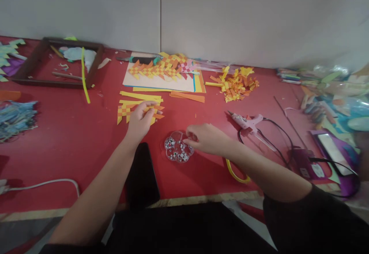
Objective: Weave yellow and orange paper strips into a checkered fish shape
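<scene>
**Left hand [140, 122] on woven paper [123, 111], right hand [207, 139] at box [176, 134]**

Red desk [86, 142], seen from above. The woven paper, orange and yellow, lies flat, partly under the left hand. I cannot tell whether that grip is closed on it or only resting. The right hand's fingers curl at the edge of the clear, petal-shaped box; I cannot tell whether that grip has anything in it.

The right hand seems to be picking among small black-and-white discs [182, 156]. To do that well, a light pinch by thumb and forefinger, one disc at a time, would likely work best. Keeping the wrist raised should avoid tipping the shallow box. The left fingertips should press only softly, as the pointed paper ends look easy to bend.

Counts: two hands; one box; one woven paper at the left hand, with more weaving behind it on stacked sheets [158, 84], overlapping too much to number. Discs are too many and too small to count. One phone [142, 177] lies beside the left forearm, one pink glue gun [248, 123] beyond the right forearm. One dark frame [49, 82] sits at far left, one yellow strip [83, 73] across its side. One heap of paper bits [238, 86] lies near the wall.
</scene>
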Available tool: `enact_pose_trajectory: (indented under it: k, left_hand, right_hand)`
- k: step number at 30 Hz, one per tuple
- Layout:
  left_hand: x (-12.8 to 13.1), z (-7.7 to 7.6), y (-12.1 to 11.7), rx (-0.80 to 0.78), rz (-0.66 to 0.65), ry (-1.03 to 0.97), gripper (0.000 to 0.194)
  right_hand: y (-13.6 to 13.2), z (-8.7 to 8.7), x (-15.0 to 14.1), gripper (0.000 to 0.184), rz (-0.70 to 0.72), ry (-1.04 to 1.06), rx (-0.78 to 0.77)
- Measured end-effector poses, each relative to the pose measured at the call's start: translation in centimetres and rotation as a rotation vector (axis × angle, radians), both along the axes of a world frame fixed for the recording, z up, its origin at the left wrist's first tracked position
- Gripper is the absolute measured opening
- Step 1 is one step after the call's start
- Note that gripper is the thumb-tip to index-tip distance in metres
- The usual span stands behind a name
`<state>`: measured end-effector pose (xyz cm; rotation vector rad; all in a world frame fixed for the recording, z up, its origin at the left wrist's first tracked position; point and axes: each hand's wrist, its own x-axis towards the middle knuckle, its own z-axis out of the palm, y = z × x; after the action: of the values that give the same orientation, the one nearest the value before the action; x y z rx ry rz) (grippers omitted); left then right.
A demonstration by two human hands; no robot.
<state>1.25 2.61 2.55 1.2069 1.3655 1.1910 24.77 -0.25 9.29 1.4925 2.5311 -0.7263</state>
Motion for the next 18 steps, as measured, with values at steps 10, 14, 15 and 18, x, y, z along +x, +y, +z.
enact_pose_trajectory:
  k: [10, 14, 15, 18]
  left_hand:
    - [0.0, 0.0, -0.1, -0.112, 0.082, -0.107, 0.037]
    - [0.1, 0.3, -0.1, -0.166, 0.080, -0.129, 0.036]
    - [0.0, 0.2, 0.0, -0.174, 0.074, -0.139, 0.036]
    - [-0.1, -0.2, 0.1, -0.183, 0.048, -0.159, 0.036]
  right_hand:
    - [1.3, -1.2, -0.3, 0.015, -0.063, 0.096, -0.046]
    - [4.2, -0.6, 0.7, 0.018, -0.180, 0.183, 0.001]
    - [5.4, -0.3, 1.1, 0.020, -0.233, 0.191, 0.023]
    - [9.6, 0.4, 2.2, 0.023, -0.388, 0.186, 0.065]
